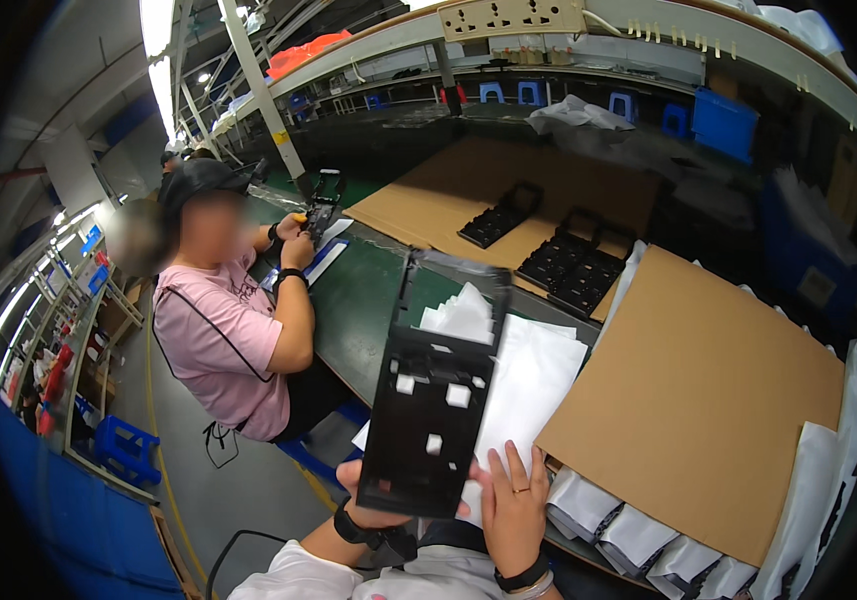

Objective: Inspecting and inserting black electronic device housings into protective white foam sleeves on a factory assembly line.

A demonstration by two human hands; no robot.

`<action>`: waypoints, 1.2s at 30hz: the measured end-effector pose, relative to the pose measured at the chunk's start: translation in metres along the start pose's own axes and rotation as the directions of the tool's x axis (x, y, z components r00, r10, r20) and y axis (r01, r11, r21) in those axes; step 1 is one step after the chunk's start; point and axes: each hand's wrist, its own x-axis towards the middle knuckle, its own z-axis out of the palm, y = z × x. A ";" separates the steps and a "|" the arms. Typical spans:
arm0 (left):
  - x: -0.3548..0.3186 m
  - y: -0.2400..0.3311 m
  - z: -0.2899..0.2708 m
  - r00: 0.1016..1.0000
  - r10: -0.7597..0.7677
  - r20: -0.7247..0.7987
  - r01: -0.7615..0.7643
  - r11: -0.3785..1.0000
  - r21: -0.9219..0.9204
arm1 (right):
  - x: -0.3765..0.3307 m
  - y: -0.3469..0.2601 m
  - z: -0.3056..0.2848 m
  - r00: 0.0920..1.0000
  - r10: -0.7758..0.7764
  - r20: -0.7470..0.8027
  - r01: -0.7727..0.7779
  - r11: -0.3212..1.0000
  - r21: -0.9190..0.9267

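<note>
My left hand [376, 508] grips the lower end of a black plastic frame [416, 425], fingers wrapped around its left and bottom edge. The frame is held up and tilted, with several cut-outs in its panel and an open loop at its top. Beside its lower right corner, my right hand [513, 508] has its fingers stretched out over a stack of white bags or sheets [538, 375]. Its thumb is close to the frame; whether they touch I cannot tell. Part of the white stack is hidden behind the frame.
To the right, a cardboard sheet [698, 400] covers a box of white-wrapped pieces [648, 545]. More black frames [573, 265] lie on flat cardboard [428, 200] at the back. On my left a seated co-worker [223, 310] handles a similar black part [318, 215] over the green table [348, 300].
</note>
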 end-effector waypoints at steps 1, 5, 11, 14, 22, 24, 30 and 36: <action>-0.002 -0.005 0.001 0.998 -0.031 0.051 0.030 0.999 0.019 | -0.001 0.001 -0.001 1.000 0.005 0.012 -0.005 1.000 0.029; -0.027 -0.010 -0.030 0.977 -0.132 0.165 0.115 0.987 0.108 | -0.001 -0.002 -0.005 1.000 0.020 0.023 -0.021 0.997 0.076; -0.015 -0.013 -0.023 0.992 -0.040 0.118 0.036 0.999 0.038 | -0.002 -0.001 -0.003 0.999 0.013 0.030 -0.015 0.998 0.058; 0.013 0.001 0.022 0.991 -0.090 -0.101 0.099 0.991 0.093 | 0.001 -0.003 -0.005 1.000 0.023 0.001 -0.023 0.997 0.072; 0.070 0.007 0.055 0.986 0.063 -0.155 -0.040 0.989 0.144 | 0.000 -0.001 -0.001 0.999 -0.036 0.032 0.037 0.999 -0.037; 0.070 0.008 0.054 0.983 0.076 -0.169 -0.041 0.978 0.206 | 0.000 -0.003 0.000 1.000 -0.019 0.021 0.020 1.000 -0.012; 0.071 0.014 0.056 0.982 0.001 -0.188 0.047 0.967 0.249 | 0.000 -0.001 -0.004 1.000 -0.017 -0.016 0.017 1.000 -0.021; 0.104 0.073 0.018 0.953 0.043 -0.301 0.232 0.538 0.810 | 0.002 -0.001 0.003 0.999 -0.044 -0.033 0.042 0.998 -0.044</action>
